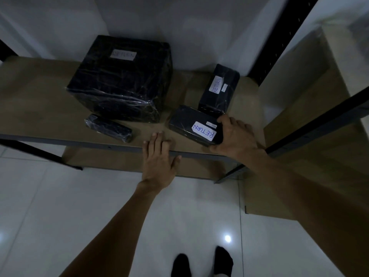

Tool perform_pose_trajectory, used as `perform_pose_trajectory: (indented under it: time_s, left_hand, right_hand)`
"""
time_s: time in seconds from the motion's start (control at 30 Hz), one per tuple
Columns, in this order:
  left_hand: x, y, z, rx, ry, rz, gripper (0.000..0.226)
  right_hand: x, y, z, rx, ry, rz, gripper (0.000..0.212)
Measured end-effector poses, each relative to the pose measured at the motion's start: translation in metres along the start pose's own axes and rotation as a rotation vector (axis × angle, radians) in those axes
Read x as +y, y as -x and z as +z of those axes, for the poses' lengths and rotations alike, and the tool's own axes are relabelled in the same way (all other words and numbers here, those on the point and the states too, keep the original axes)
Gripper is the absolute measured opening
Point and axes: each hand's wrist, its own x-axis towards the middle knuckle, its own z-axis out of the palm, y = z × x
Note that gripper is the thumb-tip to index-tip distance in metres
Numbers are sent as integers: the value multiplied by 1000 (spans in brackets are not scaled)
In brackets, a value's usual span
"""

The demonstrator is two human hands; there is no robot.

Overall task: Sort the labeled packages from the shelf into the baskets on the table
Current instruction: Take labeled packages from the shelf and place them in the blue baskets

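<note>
Several black wrapped packages lie on a brown shelf board (40,100). A small flat package (191,124) with a white "RETURN" label sits near the front edge; my right hand (237,136) wraps around its right end, thumb below and fingers above. Behind it stands another small "RETURN" package (219,90). A large black box (121,76) with a faint "RETURN" label fills the back left. A thin black package (108,127) lies in front of the box, no label showing. My left hand (159,156) rests flat on the shelf's front edge, fingers apart, holding nothing.
Black metal uprights (279,43) and a dark rail (319,124) frame the shelf on the right. A lower shelf board (123,162) shows beneath. White tiled floor (60,206) lies below, with my two dark-socked feet (201,262) at the bottom. No baskets or table are in view.
</note>
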Motion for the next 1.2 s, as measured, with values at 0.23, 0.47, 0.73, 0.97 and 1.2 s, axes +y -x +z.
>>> perform_pose_trajectory:
  time_s: [0.23, 0.47, 0.73, 0.97, 1.2]
  left_hand:
    - [-2, 6, -6, -52, -65, 53, 81]
    - [-1, 7, -7, -95, -64, 26, 88]
    - [-1, 5, -9, -126, -64, 17, 88]
    - [-2, 7, -22, -186, -29, 26, 80]
    - [15, 38, -71, -357, 189, -25, 47]
  right_hand:
    - [-7, 13, 2, -71, 8, 81, 101]
    - [-21, 27, 12, 20, -74, 236, 110]
    - [-34, 28, 20, -40, -537, 405, 78]
    - [-42, 45, 1, -235, -961, 396, 57]
    - [-59, 120, -21, -161, -1421, 478, 51]
